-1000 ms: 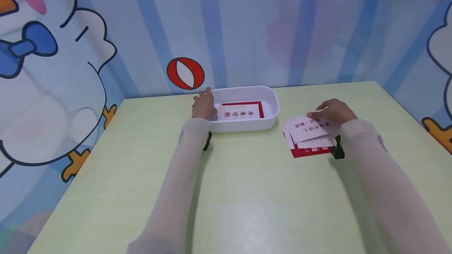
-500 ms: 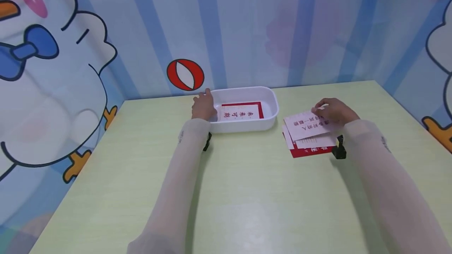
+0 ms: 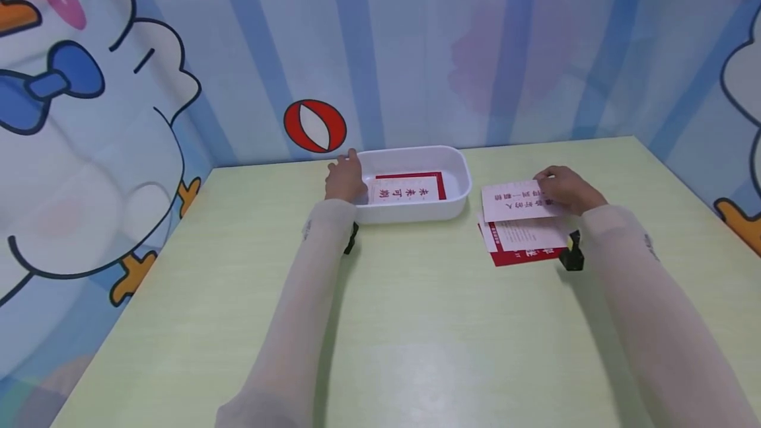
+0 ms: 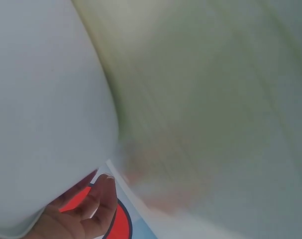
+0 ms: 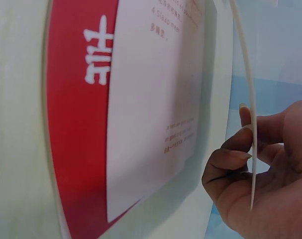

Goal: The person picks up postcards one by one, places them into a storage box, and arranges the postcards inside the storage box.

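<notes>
My right hand pinches a white card with dark red print by its right end. In the right wrist view that card stands edge-on between thumb and fingers, raised off the cards below. Under it, a fanned pile of cards lies on the table: a white printed card over a red one. My left hand grips the left end of a white plastic tray, thumb inside and fingers outside. The left wrist view shows the tray's outer wall with fingers at its rim.
Inside the tray lies a white card with a red-bordered card showing behind it. The pale table ends at a blue striped backdrop with cartoon prints. A dark wrist mount hangs under the right sleeve.
The card in my right hand has risen off the pile and turned from slanted to nearly level, uncovering more of the white card beneath. My left hand has stayed at the tray.
</notes>
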Demonstrator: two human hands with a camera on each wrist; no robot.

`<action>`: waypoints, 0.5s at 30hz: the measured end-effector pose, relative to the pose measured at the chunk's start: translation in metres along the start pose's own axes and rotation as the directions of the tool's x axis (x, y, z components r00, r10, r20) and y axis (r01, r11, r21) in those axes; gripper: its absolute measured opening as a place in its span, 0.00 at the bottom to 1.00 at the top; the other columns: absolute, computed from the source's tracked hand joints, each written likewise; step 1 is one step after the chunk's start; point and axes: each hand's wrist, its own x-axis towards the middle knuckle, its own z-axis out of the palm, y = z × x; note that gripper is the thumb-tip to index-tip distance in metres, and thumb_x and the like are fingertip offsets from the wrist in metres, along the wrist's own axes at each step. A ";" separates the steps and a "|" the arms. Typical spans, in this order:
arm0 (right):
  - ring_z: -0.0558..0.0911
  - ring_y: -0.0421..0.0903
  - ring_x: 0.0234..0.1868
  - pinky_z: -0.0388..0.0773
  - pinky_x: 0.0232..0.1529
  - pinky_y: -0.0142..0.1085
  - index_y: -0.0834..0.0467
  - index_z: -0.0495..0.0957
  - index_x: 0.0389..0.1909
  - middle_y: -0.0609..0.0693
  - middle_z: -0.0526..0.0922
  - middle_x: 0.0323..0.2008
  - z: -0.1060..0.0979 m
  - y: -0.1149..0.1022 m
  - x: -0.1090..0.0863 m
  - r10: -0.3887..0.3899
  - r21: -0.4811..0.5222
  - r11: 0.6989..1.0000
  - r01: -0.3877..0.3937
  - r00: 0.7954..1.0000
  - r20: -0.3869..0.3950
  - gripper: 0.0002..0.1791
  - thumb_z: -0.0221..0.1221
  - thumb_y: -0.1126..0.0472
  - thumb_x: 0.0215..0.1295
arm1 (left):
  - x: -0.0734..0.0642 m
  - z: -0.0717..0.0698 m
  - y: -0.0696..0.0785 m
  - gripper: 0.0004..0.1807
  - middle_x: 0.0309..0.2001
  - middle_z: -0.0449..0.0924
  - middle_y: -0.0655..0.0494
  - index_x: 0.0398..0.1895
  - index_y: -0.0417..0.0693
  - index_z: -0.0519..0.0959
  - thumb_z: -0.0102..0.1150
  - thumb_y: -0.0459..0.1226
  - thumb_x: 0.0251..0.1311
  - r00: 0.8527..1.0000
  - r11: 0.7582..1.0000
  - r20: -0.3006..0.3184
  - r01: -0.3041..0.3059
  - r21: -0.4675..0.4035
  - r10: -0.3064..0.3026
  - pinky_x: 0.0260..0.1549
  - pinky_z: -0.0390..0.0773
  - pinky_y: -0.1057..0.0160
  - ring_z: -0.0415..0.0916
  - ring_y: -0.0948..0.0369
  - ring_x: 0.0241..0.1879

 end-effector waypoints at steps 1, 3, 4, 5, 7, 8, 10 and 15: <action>0.73 0.59 0.53 0.71 0.56 0.50 0.67 0.56 0.71 0.69 0.66 0.62 0.000 0.000 0.000 -0.001 0.008 1.000 0.001 1.000 0.002 0.28 0.34 0.55 0.78 | 0.000 0.000 0.000 0.45 0.70 0.64 0.41 0.77 0.46 0.50 0.64 0.37 0.62 1.000 1.000 -0.001 -0.002 0.000 0.002 0.64 0.75 0.45 0.66 0.44 0.65; 0.73 0.59 0.54 0.72 0.58 0.51 0.67 0.56 0.72 0.70 0.65 0.63 0.000 0.001 0.000 -0.005 0.015 1.000 0.005 1.000 0.004 0.29 0.34 0.55 0.78 | -0.001 0.000 0.000 0.44 0.69 0.64 0.41 0.77 0.46 0.51 0.64 0.37 0.62 1.000 1.000 0.001 0.000 0.003 0.000 0.64 0.75 0.45 0.66 0.44 0.65; 0.72 0.60 0.55 0.72 0.59 0.52 0.67 0.55 0.72 0.70 0.65 0.64 0.000 0.000 -0.001 -0.008 0.016 1.000 0.008 1.000 0.007 0.29 0.34 0.54 0.78 | -0.001 0.001 0.000 0.44 0.69 0.65 0.41 0.77 0.46 0.51 0.64 0.37 0.62 1.000 1.000 0.000 0.001 0.004 -0.001 0.64 0.75 0.45 0.66 0.44 0.65; 0.72 0.60 0.55 0.72 0.61 0.53 0.67 0.54 0.73 0.70 0.64 0.64 -0.001 0.000 -0.001 -0.009 0.016 1.000 0.009 1.000 0.009 0.30 0.33 0.54 0.78 | -0.001 0.001 0.000 0.44 0.69 0.65 0.41 0.77 0.46 0.51 0.64 0.37 0.62 1.000 1.000 0.001 0.003 0.005 -0.003 0.64 0.75 0.45 0.66 0.45 0.65; 0.72 0.60 0.55 0.73 0.61 0.53 0.68 0.53 0.73 0.70 0.63 0.65 -0.001 -0.001 -0.001 -0.008 0.021 1.000 0.008 1.000 0.004 0.31 0.32 0.53 0.78 | -0.001 0.001 0.000 0.44 0.69 0.65 0.42 0.77 0.46 0.51 0.64 0.37 0.62 1.000 1.000 -0.003 0.002 0.008 -0.002 0.64 0.75 0.45 0.67 0.45 0.64; 0.72 0.60 0.55 0.74 0.61 0.52 0.69 0.52 0.73 0.70 0.63 0.65 -0.002 -0.001 -0.002 -0.005 0.023 1.000 0.005 1.000 0.002 0.31 0.32 0.53 0.77 | 0.000 0.001 0.000 0.44 0.69 0.65 0.42 0.77 0.46 0.51 0.64 0.37 0.62 1.000 1.000 -0.001 0.003 0.009 -0.003 0.64 0.75 0.45 0.66 0.45 0.65; 0.73 0.59 0.54 0.76 0.56 0.48 0.69 0.51 0.73 0.70 0.63 0.64 -0.003 -0.004 -0.001 0.002 0.025 1.000 -0.002 1.000 -0.003 0.31 0.32 0.54 0.77 | 0.000 0.001 0.000 0.44 0.69 0.65 0.42 0.77 0.46 0.51 0.64 0.37 0.62 1.000 1.000 -0.006 0.001 0.011 -0.001 0.64 0.75 0.45 0.66 0.45 0.65; 0.74 0.56 0.50 0.76 0.46 0.38 0.70 0.50 0.73 0.68 0.65 0.59 -0.005 -0.009 0.000 0.017 0.034 0.999 -0.017 1.000 -0.007 0.31 0.31 0.55 0.77 | 0.001 -0.001 -0.001 0.45 0.70 0.64 0.42 0.77 0.47 0.51 0.65 0.37 0.62 1.000 1.000 0.002 0.001 0.018 -0.001 0.64 0.75 0.45 0.66 0.45 0.65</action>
